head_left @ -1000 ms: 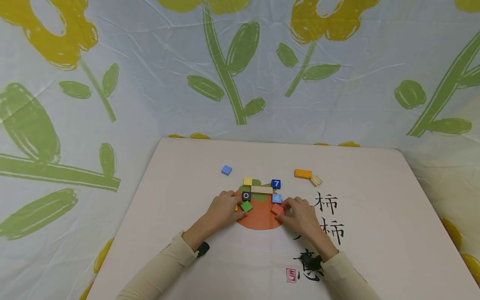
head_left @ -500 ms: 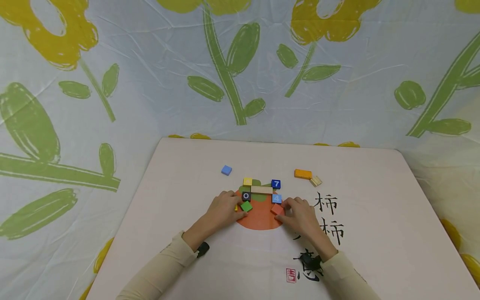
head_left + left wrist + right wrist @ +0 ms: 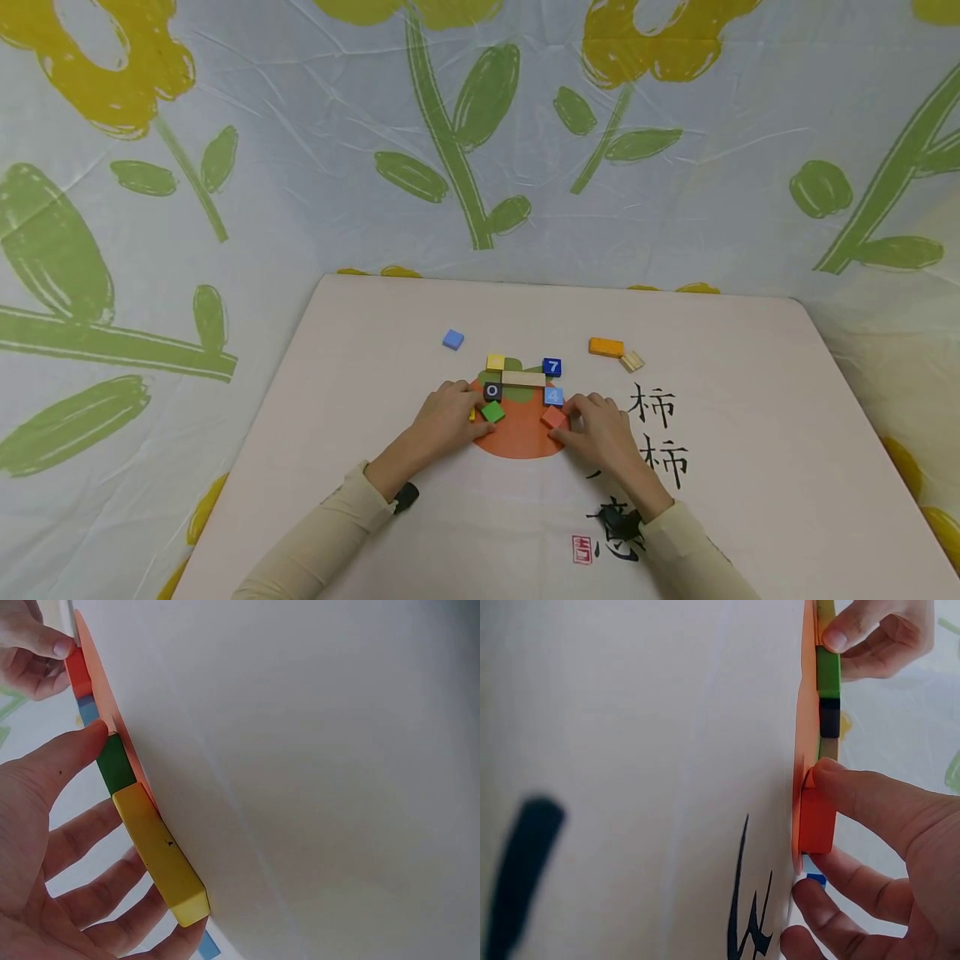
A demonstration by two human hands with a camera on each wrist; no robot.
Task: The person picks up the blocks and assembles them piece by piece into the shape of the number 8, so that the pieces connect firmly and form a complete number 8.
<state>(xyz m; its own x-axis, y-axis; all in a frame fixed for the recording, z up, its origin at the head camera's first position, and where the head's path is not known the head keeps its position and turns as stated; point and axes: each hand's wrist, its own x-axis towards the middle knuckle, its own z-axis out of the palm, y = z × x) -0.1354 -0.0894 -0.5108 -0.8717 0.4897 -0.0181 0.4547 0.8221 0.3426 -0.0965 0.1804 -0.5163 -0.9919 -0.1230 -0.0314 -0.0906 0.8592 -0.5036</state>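
My left hand (image 3: 448, 419) pinches a green block (image 3: 492, 412) between thumb and index finger. Beside it, a longer yellow block (image 3: 161, 855) lies under the curve of the same hand, mostly covered in the head view. My right hand (image 3: 600, 429) pinches a red block (image 3: 553, 417), thumb on the near side. Just beyond the green one is a black block marked 0 (image 3: 492, 392); a light blue block marked 4 (image 3: 553, 397) sits beyond the red. Between the two sides lies a plain wooden strip (image 3: 523, 379), with a yellow block (image 3: 495, 362) and a dark blue 7 block (image 3: 552, 367) at its ends.
The blocks lie over an orange persimmon print (image 3: 517, 446) on the pale tablecloth (image 3: 360, 367). A blue block (image 3: 453, 340) is farther left. An orange block (image 3: 606, 347) and a small wooden piece (image 3: 632, 362) lie back right. A flower-printed curtain (image 3: 300, 167) hangs behind.
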